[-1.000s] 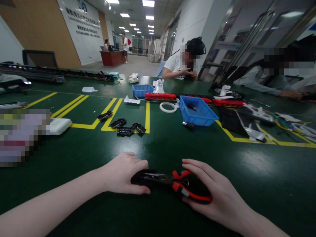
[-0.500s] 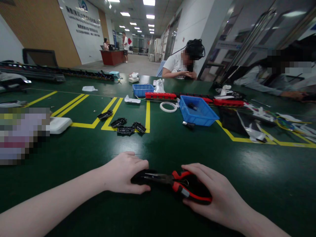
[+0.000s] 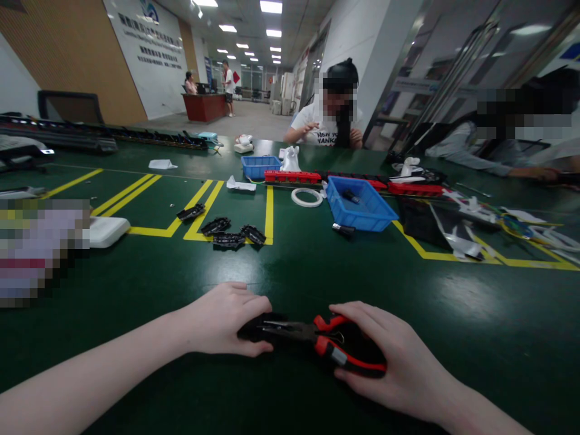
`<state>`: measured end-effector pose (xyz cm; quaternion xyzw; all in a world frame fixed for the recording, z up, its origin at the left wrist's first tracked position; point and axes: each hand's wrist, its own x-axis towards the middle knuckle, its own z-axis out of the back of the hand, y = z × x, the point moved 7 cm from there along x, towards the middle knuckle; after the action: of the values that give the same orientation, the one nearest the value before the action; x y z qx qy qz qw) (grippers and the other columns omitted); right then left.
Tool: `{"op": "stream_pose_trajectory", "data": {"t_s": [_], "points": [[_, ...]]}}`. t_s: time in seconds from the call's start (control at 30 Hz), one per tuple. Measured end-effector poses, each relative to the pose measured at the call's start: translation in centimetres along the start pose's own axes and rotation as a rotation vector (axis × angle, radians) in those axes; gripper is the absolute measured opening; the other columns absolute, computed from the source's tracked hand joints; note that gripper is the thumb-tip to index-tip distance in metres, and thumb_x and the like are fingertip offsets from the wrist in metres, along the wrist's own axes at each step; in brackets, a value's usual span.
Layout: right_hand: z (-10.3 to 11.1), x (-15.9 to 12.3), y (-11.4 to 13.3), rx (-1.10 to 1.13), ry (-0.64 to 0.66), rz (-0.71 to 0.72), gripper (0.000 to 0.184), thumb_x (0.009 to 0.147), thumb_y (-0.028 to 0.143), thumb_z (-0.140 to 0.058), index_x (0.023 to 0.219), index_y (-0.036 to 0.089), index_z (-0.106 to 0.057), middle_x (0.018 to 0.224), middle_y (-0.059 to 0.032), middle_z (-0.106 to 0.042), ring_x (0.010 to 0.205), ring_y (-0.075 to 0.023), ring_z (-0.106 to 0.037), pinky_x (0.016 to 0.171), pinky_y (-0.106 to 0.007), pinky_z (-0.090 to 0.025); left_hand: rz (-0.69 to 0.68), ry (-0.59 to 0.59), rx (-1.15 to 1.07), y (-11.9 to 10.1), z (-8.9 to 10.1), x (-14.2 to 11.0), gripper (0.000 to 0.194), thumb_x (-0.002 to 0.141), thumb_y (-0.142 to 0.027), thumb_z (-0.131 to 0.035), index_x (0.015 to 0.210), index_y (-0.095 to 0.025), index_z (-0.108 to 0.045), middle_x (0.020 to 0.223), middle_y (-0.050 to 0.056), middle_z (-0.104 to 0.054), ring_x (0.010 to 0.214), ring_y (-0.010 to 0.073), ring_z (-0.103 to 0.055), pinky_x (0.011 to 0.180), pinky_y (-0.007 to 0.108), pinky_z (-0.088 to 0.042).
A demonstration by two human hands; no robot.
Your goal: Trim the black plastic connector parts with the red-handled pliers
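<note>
My right hand (image 3: 385, 350) is closed around the red-and-black handles of long-nose pliers (image 3: 324, 338). The jaws point left and reach a small black plastic part (image 3: 254, 327), lying over or against it; the exact contact is too dark to make out. Between thumb and fingers, my left hand (image 3: 231, 320) grips that black part, most of which the fingers hide. Beyond my hands, several similar black plastic parts (image 3: 229, 240) lie on the green tabletop near the yellow tape lines.
A blue bin (image 3: 362, 208) with a dark item inside stands right of centre, beside a white tape roll (image 3: 307, 197). Behind them runs a red strip (image 3: 292, 177). A white box (image 3: 109, 232) lies at left. Across the table sits a person (image 3: 338, 115).
The person across the table has raised their head and moved their hands apart. My hands and the pliers keep almost the same position; the view has shifted slightly.
</note>
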<state>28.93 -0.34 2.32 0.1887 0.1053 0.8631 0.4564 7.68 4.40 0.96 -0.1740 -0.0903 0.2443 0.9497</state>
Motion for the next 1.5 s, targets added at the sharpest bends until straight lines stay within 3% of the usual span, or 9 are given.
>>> {"op": "stream_pose_trajectory", "data": {"t_s": [0.2, 0.57, 0.8, 1.0, 1.33, 1.5], "points": [[0.1, 0.2, 0.0, 0.056, 0.025, -0.017, 0.065, 0.072, 0.033, -0.073, 0.133, 0.025, -0.051, 0.121, -0.0086, -0.068, 0.106, -0.0248, -0.067, 0.089, -0.038, -0.057, 0.003, 0.007, -0.004, -0.1, 0.1, -0.1, 0.03, 0.087, -0.044, -0.067, 0.102, -0.02, -0.059, 0.088, 0.001, -0.069, 0.074, 0.0176, -0.065, 0.067, 0.03, -0.048], [-0.3, 0.1, -0.3, 0.028, 0.049, -0.016, 0.068, 0.073, 0.034, -0.073, 0.136, 0.026, -0.049, 0.123, -0.0095, -0.066, 0.108, -0.0264, -0.066, 0.09, -0.041, -0.057, -0.026, -0.006, -0.006, 0.0, -0.2, 0.2, 0.029, 0.087, -0.046, -0.065, 0.097, -0.02, -0.057, 0.08, -0.001, -0.064, 0.07, 0.0171, -0.063, 0.066, 0.029, -0.045], [-0.4, 0.1, -0.2, 0.015, 0.028, 0.012, 0.068, 0.074, 0.032, -0.071, 0.138, 0.028, -0.046, 0.125, -0.0085, -0.065, 0.109, -0.0258, -0.066, 0.09, -0.041, -0.057, -0.034, -0.013, -0.036, 0.1, -0.1, 0.2, 0.029, 0.087, -0.046, -0.065, 0.095, -0.02, -0.056, 0.079, -0.002, -0.064, 0.068, 0.016, -0.063, 0.064, 0.029, -0.042], [-0.3, -0.1, -0.7, 0.017, -0.055, -0.049, 0.066, 0.074, 0.032, -0.07, 0.137, 0.033, -0.049, 0.124, -0.0053, -0.066, 0.108, -0.0261, -0.067, 0.089, -0.042, -0.059, -0.051, -0.019, -0.042, 0.2, 0.0, 0.4, 0.035, 0.087, -0.053, -0.063, 0.091, -0.02, -0.055, 0.077, -0.002, -0.064, 0.065, 0.0156, -0.062, 0.063, 0.03, -0.041], [-0.1, -0.3, -0.4, -0.076, -0.153, 0.031, 0.06, 0.078, 0.037, -0.066, 0.136, 0.032, -0.05, 0.124, -0.005, -0.066, 0.107, -0.0251, -0.067, 0.086, -0.039, -0.06, -0.086, -0.035, -0.015, 0.3, -0.1, 0.5, 0.036, 0.09, -0.055, -0.06, 0.089, -0.019, -0.055, 0.075, -0.003, -0.062, 0.062, 0.0147, -0.06, 0.061, 0.03, -0.039], [0.4, -0.3, 0.4, -0.195, -0.153, 0.153, 0.064, 0.077, 0.036, -0.067, 0.138, 0.028, -0.046, 0.119, -0.0076, -0.068, 0.101, -0.0246, -0.07, 0.081, -0.035, -0.061, -0.108, -0.041, -0.027, 0.1, 0.0, 0.5, 0.036, 0.087, -0.054, -0.063, 0.087, -0.019, -0.054, 0.074, -0.004, -0.062, 0.061, 0.014, -0.058, 0.06, 0.029, -0.037]]}}
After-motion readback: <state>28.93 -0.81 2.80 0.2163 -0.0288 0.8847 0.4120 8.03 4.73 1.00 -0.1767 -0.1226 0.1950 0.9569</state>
